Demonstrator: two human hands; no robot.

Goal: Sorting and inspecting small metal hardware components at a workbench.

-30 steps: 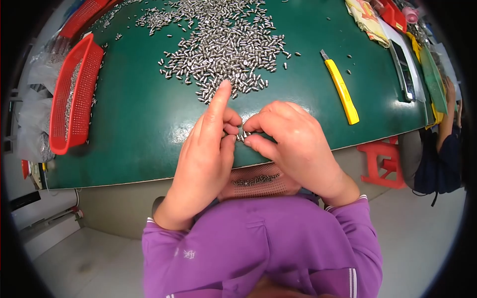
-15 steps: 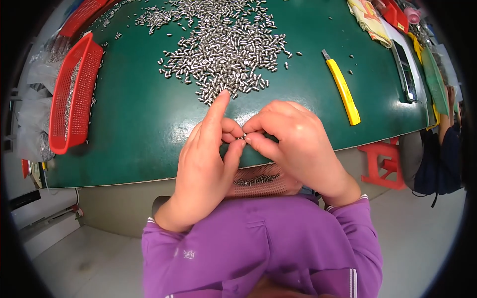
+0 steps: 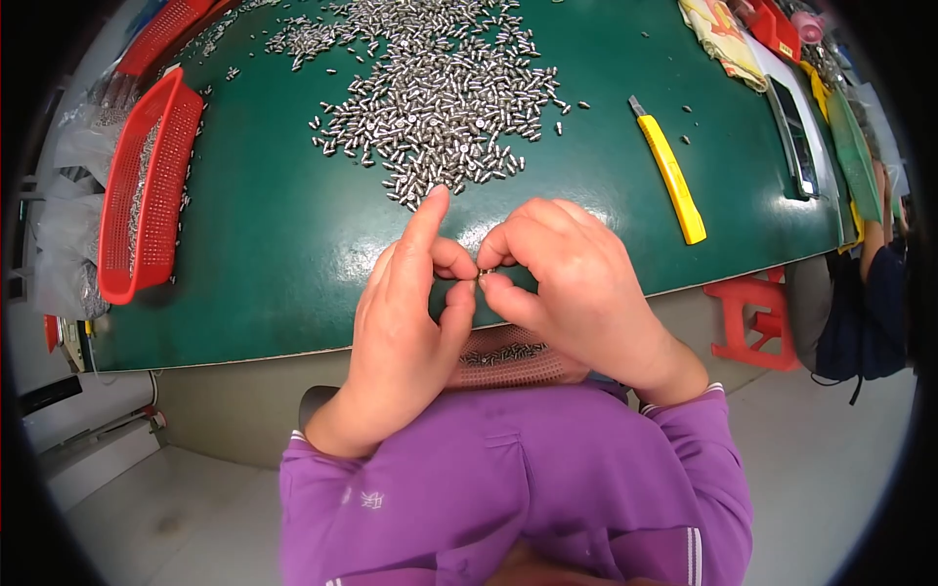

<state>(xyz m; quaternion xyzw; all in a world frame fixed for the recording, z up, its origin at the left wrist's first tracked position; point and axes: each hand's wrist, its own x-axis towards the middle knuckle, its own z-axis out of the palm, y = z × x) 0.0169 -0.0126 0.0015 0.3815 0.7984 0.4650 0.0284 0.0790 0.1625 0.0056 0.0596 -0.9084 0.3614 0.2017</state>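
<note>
Over the near edge of the green table (image 3: 274, 244), I've got left hand (image 3: 405, 322) & right hand (image 3: 576, 283) both pinched on one tiny silvery metal pin (image 3: 482, 274) betw. fingertips, small & shiny, w/ the pile of like pins (image 3: 440, 98) just beyond.

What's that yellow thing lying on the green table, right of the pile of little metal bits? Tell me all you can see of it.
The yellow utility knife is a long, slim cutter with a bright yellow body that looks like plastic and a short grey metal tip at its far end. It lies flat on the green table, angled, tip pointing away from the person. Neither hand touches it; it rests apart from the pile of small metal pieces.
</note>
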